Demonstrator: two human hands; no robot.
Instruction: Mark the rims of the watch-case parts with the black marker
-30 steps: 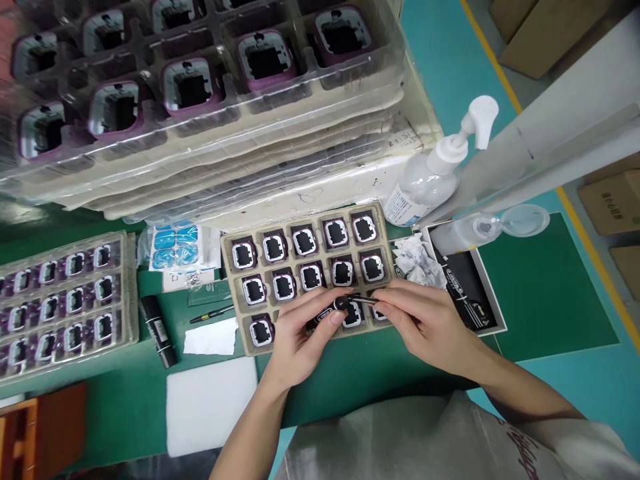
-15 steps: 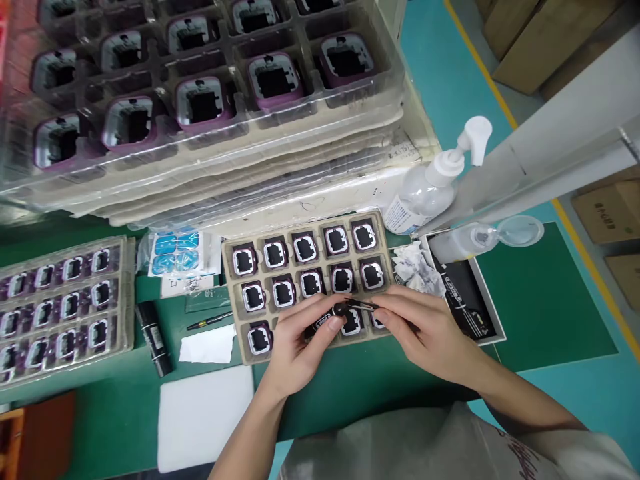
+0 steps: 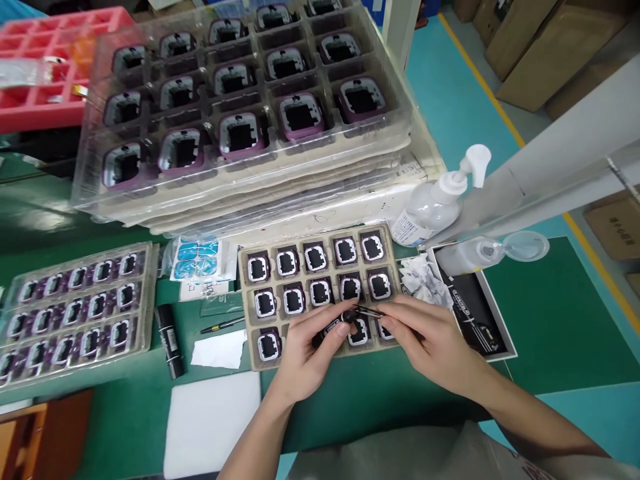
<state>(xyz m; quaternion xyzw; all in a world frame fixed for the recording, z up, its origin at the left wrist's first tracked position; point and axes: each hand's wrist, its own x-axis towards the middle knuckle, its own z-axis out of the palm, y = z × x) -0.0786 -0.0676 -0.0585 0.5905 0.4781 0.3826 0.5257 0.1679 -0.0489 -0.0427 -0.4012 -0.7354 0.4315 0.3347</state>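
Note:
My left hand [image 3: 311, 353] is closed around a black marker [image 3: 330, 329] with white lettering, its end pointing up and right between thumb and index finger. My right hand [image 3: 430, 333] pinches dark tweezers [image 3: 369, 311], whose tips meet or nearly meet the marker's end; contact is too small to tell. Both hands are over the front of a beige tray [image 3: 256, 320] of square purple-black housings with white inner frames. Part of its front row is hidden behind my hands.
Left lie another filled tray [image 3: 75, 310], a thick black marker [image 3: 170, 341], a thin pen [image 3: 223, 325] and a white pad [image 3: 213, 423]. Behind rises a tray stack [image 3: 250, 173]. To the right are a pump bottle [image 3: 435, 207], crumpled paper [image 3: 425, 283] and an open box [image 3: 510, 350].
The view has shifted, so the bench appears lower and further right, and a red tray shows at upper left. My hands keep their hold on the marker and tweezers.

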